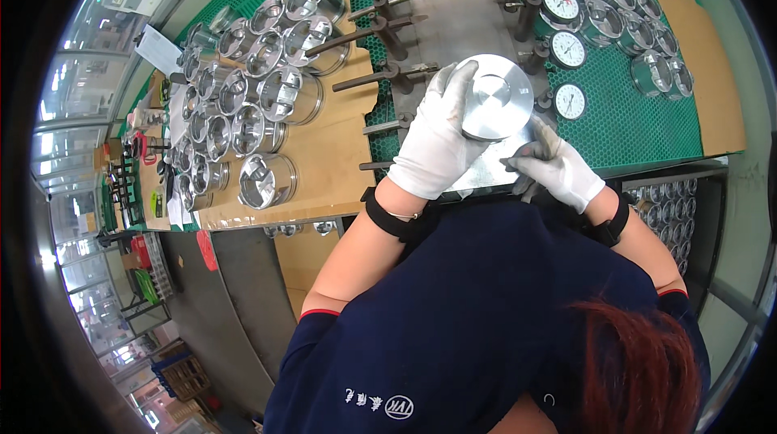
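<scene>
My left hand, in a white glove, grips a shiny metal piston by its side. The piston's round, flat crown faces up, with a shallow dish in its middle. Below and right of it is my right hand, also gloved, with dark-stained fingertips. Its fingers are partly bent and apart, close to the piston's lower edge; I see nothing in them. Under both hands lies a metal plate with gauge stands along its sides. Several dial gauges with white faces stand on the plate's right.
Many pistons stand in rows on cardboard to the left. More pistons sit on the green mat at right. Dark gauge rods stick out left of the plate. A rack of pistons is below the table at right.
</scene>
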A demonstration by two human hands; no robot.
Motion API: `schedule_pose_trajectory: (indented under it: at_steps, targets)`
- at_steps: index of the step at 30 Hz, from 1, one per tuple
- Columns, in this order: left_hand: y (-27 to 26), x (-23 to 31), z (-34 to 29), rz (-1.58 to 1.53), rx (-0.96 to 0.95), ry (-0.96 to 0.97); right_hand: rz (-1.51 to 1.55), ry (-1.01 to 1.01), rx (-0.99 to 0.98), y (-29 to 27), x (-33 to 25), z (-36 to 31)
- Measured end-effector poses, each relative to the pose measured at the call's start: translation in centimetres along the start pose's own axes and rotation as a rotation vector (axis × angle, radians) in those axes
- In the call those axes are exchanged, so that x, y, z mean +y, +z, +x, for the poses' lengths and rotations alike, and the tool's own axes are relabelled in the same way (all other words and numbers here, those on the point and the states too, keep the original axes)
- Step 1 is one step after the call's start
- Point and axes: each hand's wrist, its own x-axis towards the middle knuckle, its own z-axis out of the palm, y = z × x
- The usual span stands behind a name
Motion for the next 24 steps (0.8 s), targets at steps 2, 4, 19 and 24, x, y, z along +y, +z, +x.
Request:
schedule_pose_trajectory:
  at_steps: [2, 4, 19, 24]
  targets:
    - [0.1, 0.0, -0.1, 0.001, 0.006, -0.003, 0.021, 0.019, -0.004, 0.1, -0.3, -0.2]
    - [0.2, 0.0, -0.2, 0.002, 0.002, -0.02, 0.035, 0.041, 0.001, 0.5, -1.1, -0.5]
    - [-2.4, 3.0, 0.4, -0.36, -0.208, -0.635, -0.217, -0.301, 0.023, -0.5, -0.8, -1.4]
    - [-3.0, 7.4, 0.4, -0.899, -0.219, -0.559, 0.137, -0.405, 0.056, -3.3, -5.7, -5.4]
